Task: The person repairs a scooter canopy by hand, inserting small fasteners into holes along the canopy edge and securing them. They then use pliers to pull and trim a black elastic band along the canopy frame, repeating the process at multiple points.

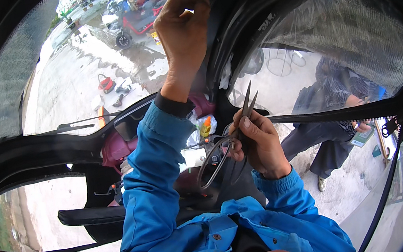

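Observation:
My left hand (pixel 184 37) is raised high against the dark upper frame beside the clear front window (pixel 74 77). Its fingers are curled together in a pinch, and whatever they may hold cannot be made out. Lower and to the right, my right hand (pixel 262 143) is wrapped round a pair of scissors (pixel 247 109). The narrow metal blades point up and stand slightly apart, while the large handle loops hang down to the left over the handlebar area. Both arms wear blue sleeves.
A black-framed cover with clear windows surrounds me. Below my hands are a scooter's handlebar controls (pixel 209 140) and an orange-yellow bottle (pixel 205 126). Outside on the right, a person in dark trousers (pixel 317 134) stands beyond the side window. A zipper (pixel 398 134) edges the right opening.

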Available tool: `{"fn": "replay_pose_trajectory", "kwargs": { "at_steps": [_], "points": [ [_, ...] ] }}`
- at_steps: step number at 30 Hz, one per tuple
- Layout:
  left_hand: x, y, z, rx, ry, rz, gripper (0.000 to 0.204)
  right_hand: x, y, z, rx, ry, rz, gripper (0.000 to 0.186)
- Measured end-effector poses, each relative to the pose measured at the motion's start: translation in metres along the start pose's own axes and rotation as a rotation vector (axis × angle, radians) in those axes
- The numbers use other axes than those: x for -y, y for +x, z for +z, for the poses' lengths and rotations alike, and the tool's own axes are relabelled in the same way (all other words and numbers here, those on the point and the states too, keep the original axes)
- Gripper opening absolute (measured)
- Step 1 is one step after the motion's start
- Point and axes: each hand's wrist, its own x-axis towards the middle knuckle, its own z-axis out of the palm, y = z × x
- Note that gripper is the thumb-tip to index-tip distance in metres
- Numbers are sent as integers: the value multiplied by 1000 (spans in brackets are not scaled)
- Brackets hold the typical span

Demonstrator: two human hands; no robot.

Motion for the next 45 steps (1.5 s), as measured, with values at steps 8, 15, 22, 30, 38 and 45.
{"fn": "replay_pose_trajectory", "kwargs": {
  "at_steps": [8,15,22,30,38,45],
  "points": [
    [-2,-10,7,-182,-144,92,12,2,-5,-6,-11,10,23,26],
    [-1,-23,3,-27,180,433,21,-7,-7,-11,-38,9,37,25],
    [-5,-17,-3,19,248,409,18,-9,-4,-21,-54,-32,3,26],
    [-8,-15,-2,67,467,531,28,-19,13,-25,3,-37,33,25],
    [2,-14,-11,103,143,420,23,-24,15,-23,-113,-155,-4,24],
    [4,-14,-20,141,205,431,32,-34,24,-13,-148,-147,25,24]
  ]
}}
